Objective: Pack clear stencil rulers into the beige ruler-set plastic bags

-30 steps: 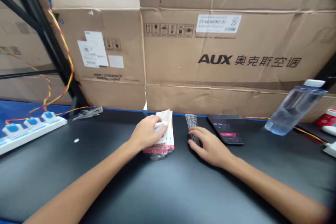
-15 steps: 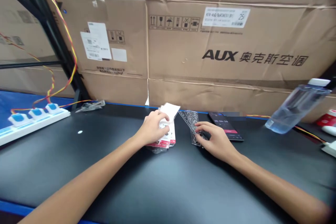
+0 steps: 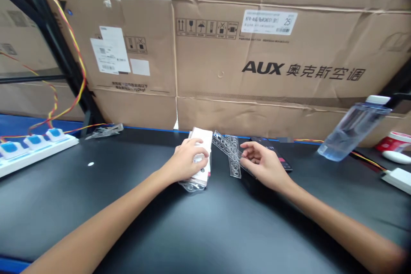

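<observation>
My left hand (image 3: 188, 159) is closed round a stack of white cards (image 3: 203, 135), its fingers curled over the top and side. Clear plastic (image 3: 192, 187) pokes out from under the stack's near end. To the right, my right hand (image 3: 263, 165) pinches the near end of a clear, patterned plastic strip (image 3: 224, 144), which looks like a stencil ruler. This strip slants across a second clear strip (image 3: 235, 171) on the black table. Behind my right hand lies a dark phone (image 3: 287, 163), partly covered by it.
A tilted water bottle (image 3: 355, 128) is at the right, with a red and white tub (image 3: 396, 141) beyond it. On the left are a white power strip (image 3: 38, 152) with plugs and some clear plastic pieces (image 3: 105, 131). Large cardboard (image 3: 208, 77) stands behind the table (image 3: 180, 231).
The view has swung slightly right. My right hand has drawn the slanting strip rightward over the other one. Under my left hand the cards' red edges show less and the stack looks more even.
</observation>
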`<state>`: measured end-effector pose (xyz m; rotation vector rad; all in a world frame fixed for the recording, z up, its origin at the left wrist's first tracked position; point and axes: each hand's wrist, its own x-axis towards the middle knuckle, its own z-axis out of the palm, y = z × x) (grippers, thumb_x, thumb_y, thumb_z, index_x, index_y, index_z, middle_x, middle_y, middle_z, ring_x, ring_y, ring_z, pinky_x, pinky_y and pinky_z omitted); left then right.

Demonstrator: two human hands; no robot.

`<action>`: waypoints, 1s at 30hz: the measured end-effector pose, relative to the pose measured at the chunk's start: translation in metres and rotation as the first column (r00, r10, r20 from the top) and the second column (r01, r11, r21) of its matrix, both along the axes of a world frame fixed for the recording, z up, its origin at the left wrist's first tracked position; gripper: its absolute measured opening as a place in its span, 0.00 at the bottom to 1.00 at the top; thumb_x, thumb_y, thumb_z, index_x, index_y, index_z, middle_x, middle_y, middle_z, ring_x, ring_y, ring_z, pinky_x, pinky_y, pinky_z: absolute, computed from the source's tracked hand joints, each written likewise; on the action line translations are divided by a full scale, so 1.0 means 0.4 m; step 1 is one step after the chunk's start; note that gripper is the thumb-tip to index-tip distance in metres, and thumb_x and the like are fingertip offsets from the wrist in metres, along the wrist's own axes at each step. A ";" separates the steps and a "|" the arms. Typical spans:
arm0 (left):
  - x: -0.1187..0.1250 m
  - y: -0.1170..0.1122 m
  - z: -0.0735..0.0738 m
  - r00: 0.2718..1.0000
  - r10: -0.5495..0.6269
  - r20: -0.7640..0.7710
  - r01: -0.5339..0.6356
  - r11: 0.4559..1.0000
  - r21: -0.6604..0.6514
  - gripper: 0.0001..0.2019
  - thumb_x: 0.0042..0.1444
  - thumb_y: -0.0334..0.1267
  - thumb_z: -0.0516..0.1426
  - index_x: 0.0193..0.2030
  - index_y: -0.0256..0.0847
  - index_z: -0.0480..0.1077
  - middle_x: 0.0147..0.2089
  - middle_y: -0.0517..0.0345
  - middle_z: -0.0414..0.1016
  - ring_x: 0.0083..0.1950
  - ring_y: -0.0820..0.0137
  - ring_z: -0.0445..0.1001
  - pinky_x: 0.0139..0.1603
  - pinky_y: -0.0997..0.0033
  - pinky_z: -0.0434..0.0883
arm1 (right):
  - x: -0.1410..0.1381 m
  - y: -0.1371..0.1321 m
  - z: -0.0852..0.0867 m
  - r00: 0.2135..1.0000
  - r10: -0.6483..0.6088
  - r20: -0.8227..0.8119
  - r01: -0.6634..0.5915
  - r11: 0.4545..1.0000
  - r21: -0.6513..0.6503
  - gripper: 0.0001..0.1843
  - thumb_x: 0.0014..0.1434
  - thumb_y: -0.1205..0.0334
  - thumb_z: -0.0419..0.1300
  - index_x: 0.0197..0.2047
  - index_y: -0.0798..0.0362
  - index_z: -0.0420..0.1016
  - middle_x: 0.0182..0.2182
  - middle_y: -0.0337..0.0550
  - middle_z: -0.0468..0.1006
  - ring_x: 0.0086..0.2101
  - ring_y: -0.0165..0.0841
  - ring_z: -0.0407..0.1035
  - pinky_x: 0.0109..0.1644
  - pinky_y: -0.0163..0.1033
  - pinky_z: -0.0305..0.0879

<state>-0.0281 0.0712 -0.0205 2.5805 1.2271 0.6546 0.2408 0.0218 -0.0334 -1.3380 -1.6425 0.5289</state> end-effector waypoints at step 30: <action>0.020 -0.025 0.007 0.994 0.026 0.108 -0.027 1.000 0.010 0.10 0.60 0.45 0.55 0.44 0.45 0.69 0.60 0.52 0.66 0.53 0.59 0.74 0.59 0.56 0.68 | -0.073 -0.100 0.021 0.981 0.112 -0.157 -0.167 0.903 -0.396 0.13 0.63 0.59 0.54 0.51 0.48 0.66 0.18 0.27 0.68 0.13 0.25 0.61 0.16 0.30 0.57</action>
